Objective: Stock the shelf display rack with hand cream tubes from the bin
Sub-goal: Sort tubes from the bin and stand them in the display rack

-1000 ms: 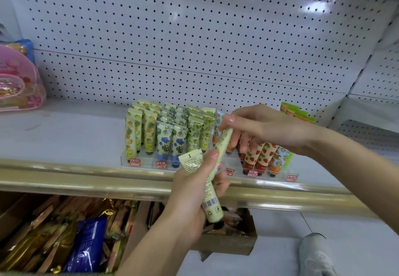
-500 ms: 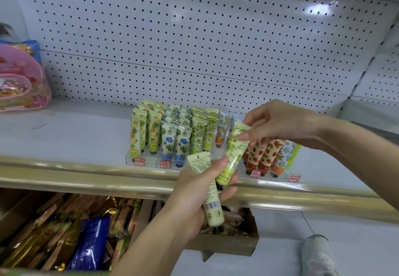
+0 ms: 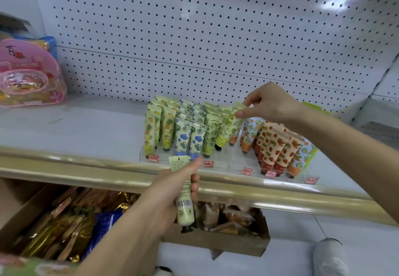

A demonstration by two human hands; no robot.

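Your left hand point(image 3: 172, 191) grips a pale tube point(image 3: 184, 213) before the shelf edge, crimp up and cap down, with your fingers hiding its middle. Your right hand point(image 3: 272, 105) pinches a leaf-print tube point(image 3: 230, 126) by its crimp, tilted cap-down into the display rack point(image 3: 237, 165).

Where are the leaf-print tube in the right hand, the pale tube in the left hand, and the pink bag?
leaf-print tube point(image 3: 229, 127): head view, on its printed body, mid-length.
pale tube point(image 3: 184, 212): head view, on its lower body, just below the barcode.
pink bag point(image 3: 28, 70): head view, on its front panel.
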